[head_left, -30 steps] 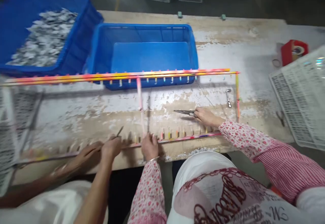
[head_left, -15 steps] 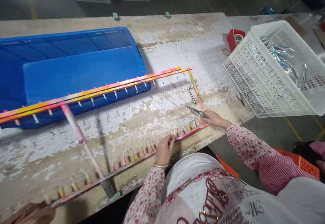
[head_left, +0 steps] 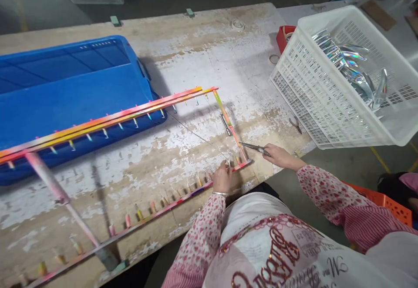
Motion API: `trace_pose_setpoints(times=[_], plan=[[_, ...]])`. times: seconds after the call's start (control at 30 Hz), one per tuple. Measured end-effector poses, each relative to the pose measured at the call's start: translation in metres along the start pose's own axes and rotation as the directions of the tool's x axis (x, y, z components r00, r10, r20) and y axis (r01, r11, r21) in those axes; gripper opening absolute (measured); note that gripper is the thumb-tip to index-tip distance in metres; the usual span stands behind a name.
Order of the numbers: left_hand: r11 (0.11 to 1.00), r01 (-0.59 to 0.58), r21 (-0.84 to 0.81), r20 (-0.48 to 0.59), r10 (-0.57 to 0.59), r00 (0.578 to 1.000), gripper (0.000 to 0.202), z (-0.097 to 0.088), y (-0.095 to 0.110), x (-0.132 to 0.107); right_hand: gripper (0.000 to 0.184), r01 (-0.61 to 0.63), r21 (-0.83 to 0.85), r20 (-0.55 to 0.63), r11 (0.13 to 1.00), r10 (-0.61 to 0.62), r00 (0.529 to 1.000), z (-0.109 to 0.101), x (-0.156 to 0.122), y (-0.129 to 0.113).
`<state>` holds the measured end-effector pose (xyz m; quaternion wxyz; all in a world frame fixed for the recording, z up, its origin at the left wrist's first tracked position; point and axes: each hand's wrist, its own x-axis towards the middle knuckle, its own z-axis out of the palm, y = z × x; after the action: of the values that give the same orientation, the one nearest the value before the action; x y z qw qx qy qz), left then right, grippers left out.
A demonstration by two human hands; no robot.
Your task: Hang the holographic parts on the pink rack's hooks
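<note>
Right hand (head_left: 279, 155) of mine, just right of the frame's centre, is closed around the handles of a pair of slim metal needle-nose pliers (head_left: 254, 148), whose pointed tip reaches left toward the near right corner of the long paint-streaked pink, orange and yellow metal rack frame (head_left: 137, 114). My left hand (head_left: 222, 177), a little lower and to the left, rests on the near rail of that rack, fingers curled and pressed together at the small pegs (head_left: 199, 180) standing along it; whether they pinch one I cannot tell. Both my sleeves are pink with a floral print, and a thin bangle sits on my left wrist.

The rack lies slantwise across the worn, white-blotched wooden worktop (head_left: 209, 57), running from the lower left of the frame up to the centre. Its far rail carries a row of small hooks and passes over the edge of a big blue plastic crate (head_left: 65, 88) at the upper left. A small silvery metal piece (head_left: 225, 124) lies beside the rack's short right-hand bar. Near the worktop edge, right of centre, lies a second small pair of pliers (head_left: 295, 125). At the upper right stands a white perforated plastic basket (head_left: 310, 88) holding shiny iridescent pieces (head_left: 352, 72), with a red tape dispenser (head_left: 283, 35) just behind its left corner.
</note>
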<state>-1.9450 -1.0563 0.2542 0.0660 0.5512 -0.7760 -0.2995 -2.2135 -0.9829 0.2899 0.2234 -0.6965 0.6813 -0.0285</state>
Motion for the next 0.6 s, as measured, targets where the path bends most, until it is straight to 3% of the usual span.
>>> trace_pose_setpoints(times=[0.1,0.27,0.43,0.6], plan=[[0.999,0.044,0.011,-0.016,-0.043,0.999,0.037,0.008,0.006,0.01,0.021,0.056,-0.094,0.002,0.994,-0.056,0.998,-0.007,-0.001,0.002],[1.0,0.003,-0.005,-0.123,-0.003,0.992,0.021,0.016,0.005,0.017,0.021,0.12,-0.243,0.017,0.963,-0.12,0.993,-0.016,-0.001,0.002],[0.998,-0.042,0.043,-0.359,0.054,0.932,0.027,0.019,0.015,0.013,0.017,0.115,-0.297,0.028,0.948,-0.112,0.993,-0.022,0.0,-0.001],[0.992,-0.122,0.009,-0.461,0.113,0.88,0.032,0.03,0.011,0.007,0.016,0.119,-0.317,0.039,0.941,-0.112,0.993,-0.021,-0.001,-0.002]])
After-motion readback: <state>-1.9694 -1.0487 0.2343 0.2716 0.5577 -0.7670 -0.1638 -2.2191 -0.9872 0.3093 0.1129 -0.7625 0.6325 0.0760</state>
